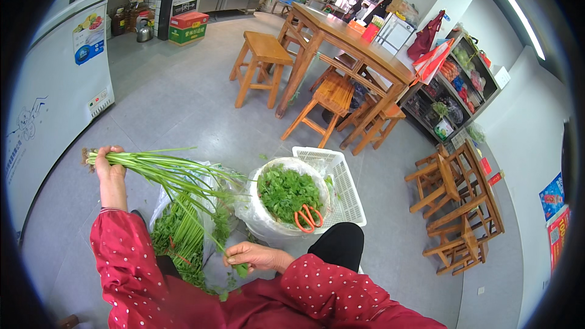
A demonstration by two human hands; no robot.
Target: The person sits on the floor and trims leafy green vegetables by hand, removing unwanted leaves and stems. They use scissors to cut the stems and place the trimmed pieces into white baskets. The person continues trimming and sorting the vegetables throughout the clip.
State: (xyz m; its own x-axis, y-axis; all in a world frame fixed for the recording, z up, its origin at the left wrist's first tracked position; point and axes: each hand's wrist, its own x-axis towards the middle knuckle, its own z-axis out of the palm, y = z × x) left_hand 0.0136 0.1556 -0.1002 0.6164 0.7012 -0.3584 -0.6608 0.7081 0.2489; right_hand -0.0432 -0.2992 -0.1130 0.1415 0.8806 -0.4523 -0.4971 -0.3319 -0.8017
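My left hand (111, 167) grips a bunch of long green leafy stalks (169, 169), perhaps Chinese celery, close to the brown roots at its left end. Lower down, my right hand (256, 257) pinches the leafy end of a stalk between thumb and fingers. Beneath the bunch, a plastic bag (208, 201) lies open around more bundled greens (183, 233). In front of my knee stands a white bucket (269, 226) lined with clear plastic. Cut green leaves (288, 189) fill it, and orange-handled scissors (309, 219) rest on them at the near right side.
A white plastic basket (352, 192) sits behind and right of the bucket. Wooden stools (267, 48) surround a wooden table (347, 32) farther off. A white freezer (64, 82) stands at left. More wooden furniture (470, 205) and a vegetable shelf (457, 82) are at right.
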